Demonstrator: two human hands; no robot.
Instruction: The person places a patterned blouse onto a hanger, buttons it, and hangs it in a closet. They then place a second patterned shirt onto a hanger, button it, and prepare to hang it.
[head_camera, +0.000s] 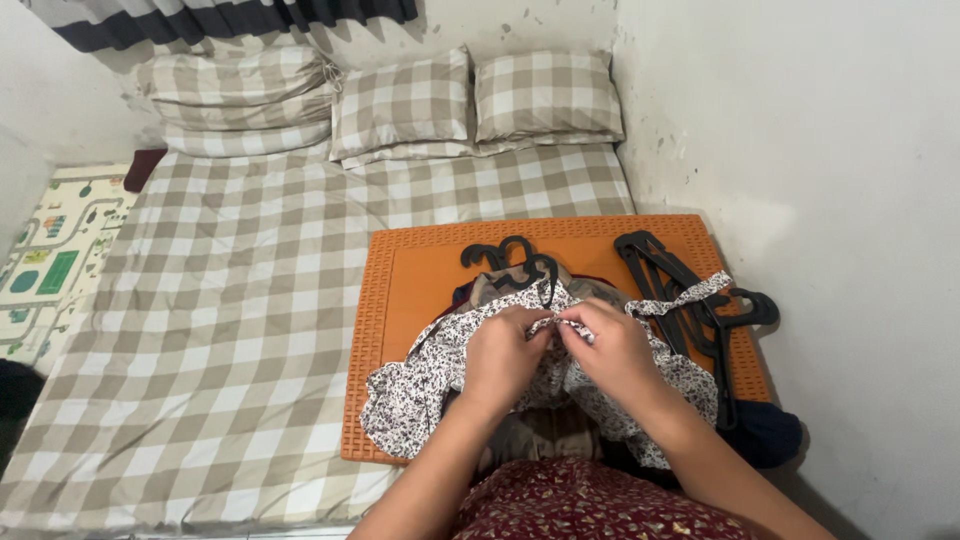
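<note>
A white garment with a small dark floral print (420, 385) lies on an orange plastic board (400, 270) on the bed. My left hand (505, 352) and my right hand (612, 345) meet over its upper middle, both pinching the fabric near its neckline. A strap of the same cloth (690, 293) trails off to the right. Black hangers (515, 258) poke out from under the garment at the top, over other folded clothes.
More black hangers (690, 300) lie on the board's right side beside the white wall (820, 200). The bed has a beige checked sheet (230, 300) and three matching pillows (400, 105). A patterned play mat (60, 250) lies at the left.
</note>
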